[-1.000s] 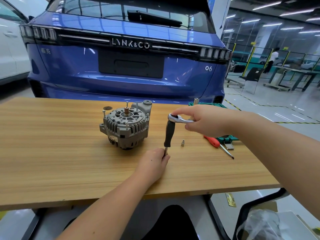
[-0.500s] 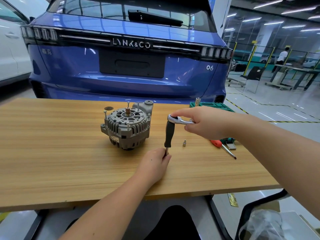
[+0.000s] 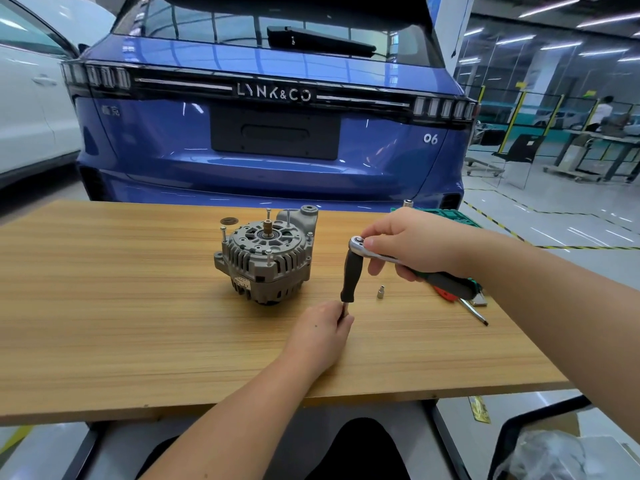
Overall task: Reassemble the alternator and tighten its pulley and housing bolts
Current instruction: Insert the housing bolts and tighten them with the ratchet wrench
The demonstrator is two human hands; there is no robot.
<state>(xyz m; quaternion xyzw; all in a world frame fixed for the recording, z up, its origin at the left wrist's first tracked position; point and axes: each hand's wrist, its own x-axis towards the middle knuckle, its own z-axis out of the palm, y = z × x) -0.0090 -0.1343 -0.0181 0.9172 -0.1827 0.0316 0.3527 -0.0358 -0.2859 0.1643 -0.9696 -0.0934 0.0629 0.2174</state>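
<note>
Both hands work a ratchet onto an upright black driver, with the alternator just left of them on the tabletop.

The alternator sits at the centre of the frame, shaft end up, with 4 long bolts standing out of its housing. The right hand curls around the ratchet, its grip closed on the metal shank near the head, which sits on top of the black driver. The left hand, lower centre, pinches the driver's thin lower shaft between its fingers. A small socket stands on the tabletop just right of the driver; a red-handled screwdriver lies further right. A blue car fills the upper frame.
</note>
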